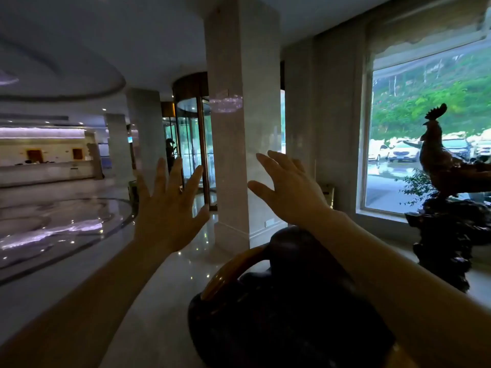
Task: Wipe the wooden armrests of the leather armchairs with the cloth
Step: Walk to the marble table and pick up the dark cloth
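Observation:
Both of my arms are stretched out in front of me at chest height. My left hand (170,205) is raised with its back toward me, fingers spread and holding nothing. My right hand (288,189) is also raised, fingers apart and empty. Below my right forearm sits a dark leather armchair (279,314), seen from behind, with a curved brown wooden armrest (225,274) on its left side. Neither hand touches the chair. No cloth is in view.
A square marble pillar (239,115) stands straight ahead on the glossy floor (159,301). A revolving glass door (191,144) lies behind it. A carved rooster statue (446,181) on a dark root stand is at the right, by a large window (425,134). A reception counter (45,171) is far left.

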`<control>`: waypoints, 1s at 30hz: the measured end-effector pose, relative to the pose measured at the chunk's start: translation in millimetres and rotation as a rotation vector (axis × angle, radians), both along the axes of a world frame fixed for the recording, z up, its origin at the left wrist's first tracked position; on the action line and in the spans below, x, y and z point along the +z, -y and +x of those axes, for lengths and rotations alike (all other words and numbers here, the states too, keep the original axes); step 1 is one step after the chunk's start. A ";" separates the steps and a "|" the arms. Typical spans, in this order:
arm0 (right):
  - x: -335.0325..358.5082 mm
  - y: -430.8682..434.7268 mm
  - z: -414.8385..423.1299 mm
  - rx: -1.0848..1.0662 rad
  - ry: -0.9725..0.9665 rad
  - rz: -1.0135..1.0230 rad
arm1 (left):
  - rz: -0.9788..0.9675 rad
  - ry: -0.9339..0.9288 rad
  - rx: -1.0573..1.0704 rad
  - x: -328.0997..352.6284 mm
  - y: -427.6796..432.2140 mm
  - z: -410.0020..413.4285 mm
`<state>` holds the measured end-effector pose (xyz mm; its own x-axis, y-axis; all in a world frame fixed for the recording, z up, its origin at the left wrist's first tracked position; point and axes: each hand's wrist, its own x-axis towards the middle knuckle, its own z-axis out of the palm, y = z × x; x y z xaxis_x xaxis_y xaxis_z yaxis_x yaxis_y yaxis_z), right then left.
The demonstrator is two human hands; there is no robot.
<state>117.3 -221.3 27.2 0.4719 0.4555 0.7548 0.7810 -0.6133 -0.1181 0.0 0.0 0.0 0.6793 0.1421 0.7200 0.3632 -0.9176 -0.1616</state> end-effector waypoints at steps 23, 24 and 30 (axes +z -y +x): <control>-108.0 7.0 9.9 0.138 -0.207 -0.113 | -0.116 -0.077 0.051 -123.9 23.8 -22.0; -111.2 7.6 9.6 0.151 -0.215 -0.118 | -0.123 -0.083 0.065 -129.8 26.1 -24.6; -134.1 4.7 8.6 0.205 -0.293 -0.191 | -0.158 -0.093 0.134 -153.1 32.4 -42.3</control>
<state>125.9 -226.1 -106.9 0.5396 0.6815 0.4944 0.8394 -0.4809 -0.2533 -42.3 -32.4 -153.1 0.7093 0.3414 0.6167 0.4740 -0.8786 -0.0587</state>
